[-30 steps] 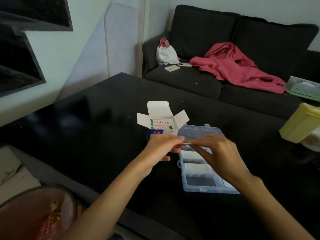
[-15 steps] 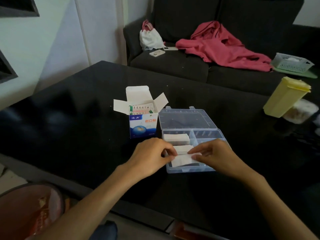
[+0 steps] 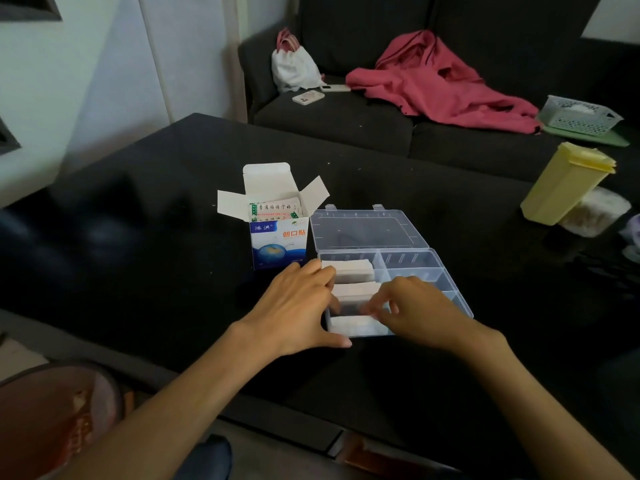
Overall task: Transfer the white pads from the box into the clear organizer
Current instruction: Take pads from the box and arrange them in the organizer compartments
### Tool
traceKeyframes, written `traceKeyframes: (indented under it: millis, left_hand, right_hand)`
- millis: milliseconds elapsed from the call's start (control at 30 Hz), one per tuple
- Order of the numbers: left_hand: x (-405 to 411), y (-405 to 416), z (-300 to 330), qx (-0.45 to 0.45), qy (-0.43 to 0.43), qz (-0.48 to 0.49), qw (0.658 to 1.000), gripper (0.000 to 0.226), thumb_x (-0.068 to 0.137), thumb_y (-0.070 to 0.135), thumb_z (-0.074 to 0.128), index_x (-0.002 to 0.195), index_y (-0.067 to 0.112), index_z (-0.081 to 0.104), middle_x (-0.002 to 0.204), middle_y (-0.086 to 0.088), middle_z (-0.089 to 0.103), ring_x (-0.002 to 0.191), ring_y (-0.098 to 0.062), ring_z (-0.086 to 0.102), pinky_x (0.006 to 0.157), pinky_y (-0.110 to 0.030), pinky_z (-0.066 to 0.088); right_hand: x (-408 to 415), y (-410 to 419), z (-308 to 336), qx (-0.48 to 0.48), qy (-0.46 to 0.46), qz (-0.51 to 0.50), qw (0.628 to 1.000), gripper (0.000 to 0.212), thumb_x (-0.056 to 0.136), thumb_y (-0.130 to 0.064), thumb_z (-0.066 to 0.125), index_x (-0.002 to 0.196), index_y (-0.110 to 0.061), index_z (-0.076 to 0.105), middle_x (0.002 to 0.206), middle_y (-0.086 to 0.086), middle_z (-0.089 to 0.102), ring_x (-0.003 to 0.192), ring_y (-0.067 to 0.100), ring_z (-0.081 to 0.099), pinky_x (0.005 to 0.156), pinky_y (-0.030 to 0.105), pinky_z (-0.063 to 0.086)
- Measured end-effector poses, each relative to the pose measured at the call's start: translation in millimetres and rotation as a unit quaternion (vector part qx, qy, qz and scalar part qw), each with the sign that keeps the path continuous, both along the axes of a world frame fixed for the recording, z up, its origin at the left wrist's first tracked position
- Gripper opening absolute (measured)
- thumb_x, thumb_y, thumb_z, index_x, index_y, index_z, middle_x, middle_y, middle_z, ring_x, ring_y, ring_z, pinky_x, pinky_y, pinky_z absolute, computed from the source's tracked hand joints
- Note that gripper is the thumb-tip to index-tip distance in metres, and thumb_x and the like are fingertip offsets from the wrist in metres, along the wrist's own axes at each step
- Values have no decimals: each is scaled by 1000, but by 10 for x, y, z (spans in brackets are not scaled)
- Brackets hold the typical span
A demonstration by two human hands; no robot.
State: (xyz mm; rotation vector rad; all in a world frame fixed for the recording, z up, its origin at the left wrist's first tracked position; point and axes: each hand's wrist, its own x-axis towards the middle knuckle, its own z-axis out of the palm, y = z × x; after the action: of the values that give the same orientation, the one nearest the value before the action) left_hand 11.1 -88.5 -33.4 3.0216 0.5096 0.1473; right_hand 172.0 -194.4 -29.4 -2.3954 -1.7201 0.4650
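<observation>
White pads: three stacks lie in the left-hand column of the clear organizer (image 3: 426,271), one per compartment: far stack (image 3: 348,268), middle stack (image 3: 353,289), near stack (image 3: 356,325).

Clear organizer: transparent plastic case on the black table (image 3: 138,237), lid (image 3: 367,228) folded flat away from the person. Right-hand compartments show no contents.

Box (image 3: 278,237): small blue-and-white carton, upright, just left of the organizer, top flaps spread open. Printed packets (image 3: 275,211) visible inside the mouth.

Left hand (image 3: 294,306): rests at the organizer's near left corner. Fingers lie straight over the left wall towards the middle compartment; thumb stretched along the front edge. Grip released, holding nothing.

Right hand (image 3: 419,310): over the middle of the organizer, fingers curled with tips above the near stack. Tips blurred; whether this grip pinches a pad cannot be told.

Other items:
- Yellow lidded container (image 3: 568,183), tilted, at the table's far right, touching a pale lidded tub (image 3: 595,213).
- Dark sofa (image 3: 346,116) behind the table, carrying a pink garment (image 3: 436,81), a white drawstring bag (image 3: 294,69), a phone (image 3: 308,97), and a white mesh basket (image 3: 578,116).
- Reddish round object (image 3: 52,420) at lower left, below the table edge.
</observation>
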Motion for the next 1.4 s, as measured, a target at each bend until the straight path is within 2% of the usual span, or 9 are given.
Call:
traceKeyframes:
  millis: [200, 300, 400, 500, 600, 800, 967, 1200, 1400]
  left_hand:
    - [-55, 53, 86, -68, -28, 22, 997, 58, 72, 75, 54, 112, 34, 64, 99, 16, 44, 90, 0, 32, 73, -20, 28]
    - [-125, 133, 238, -108, -151, 79, 979, 44, 75, 68, 56, 95, 31, 69, 85, 18, 50, 81, 0, 44, 66, -16, 34]
    - [-252, 315, 348, -8, -258, 173, 951, 32, 81, 51, 63, 100, 26, 71, 101, 8, 62, 98, -6, 49, 75, -20, 36]
    - [-405, 519, 394, 59, -233, 276, 930, 35, 86, 43, 60, 117, 26, 64, 123, 7, 56, 116, -12, 43, 90, -26, 34]
    - [-455, 617, 360, 40, -221, 313, 923, 36, 92, 42, 51, 123, 26, 60, 132, 7, 53, 123, -12, 40, 97, -28, 35]
    - [-467, 663, 311, -39, -229, 330, 915, 35, 92, 39, 54, 125, 27, 58, 131, 7, 55, 121, -10, 45, 90, -24, 42]
    - [-465, 703, 299, -82, -220, 343, 910, 38, 91, 40, 55, 128, 30, 55, 131, 6, 55, 120, -9, 47, 90, -23, 43]
    - [-485, 692, 332, -103, -226, 334, 909, 38, 92, 36, 56, 129, 30, 54, 132, 6, 54, 120, -10, 47, 87, -23, 44]
    - [-474, 701, 327, -112, -229, 338, 906, 40, 91, 37, 57, 130, 29, 54, 133, 4, 54, 122, -12, 47, 91, -26, 45]
  right_hand:
    - [75, -66, 168, -14, 38, 18, 999, 25, 90, -16, 58, 110, -27, 69, 117, -4, 66, 98, 8, 61, 90, 25, 50]
    - [90, -46, 438, 26, 67, 21, 997, 23, 89, -12, 59, 98, -30, 70, 102, -7, 69, 81, 0, 63, 82, 22, 54]
    - [7, 119, 694, 98, 96, 32, 990, 24, 89, -11, 58, 93, -33, 67, 96, -9, 69, 83, -1, 64, 81, 20, 54]
    - [-135, 504, 854, 182, 63, 49, 980, 22, 91, -14, 56, 108, -24, 66, 105, -7, 67, 89, -1, 61, 78, 15, 50]
    - [-282, 954, 966, 250, 16, 65, 966, 25, 93, -14, 54, 114, -18, 66, 108, -1, 68, 91, 5, 62, 84, 24, 53]
    - [-404, 1591, 918, 111, -107, 127, 980, 22, 90, -17, 58, 110, -15, 68, 120, 5, 62, 102, 21, 60, 80, 28, 48]
    - [-361, 1773, 790, 42, -163, 133, 977, 29, 87, -28, 63, 114, -18, 66, 120, 1, 63, 99, 17, 60, 76, 25, 47]
    - [-370, 1738, 688, 109, -216, 160, 957, 30, 83, -34, 67, 110, -20, 69, 115, 1, 66, 95, 17, 61, 77, 23, 46]
    - [-333, 1634, 622, 148, -171, 155, 962, 30, 84, -38, 65, 107, -19, 69, 111, -1, 66, 87, 10, 54, 68, 19, 38]
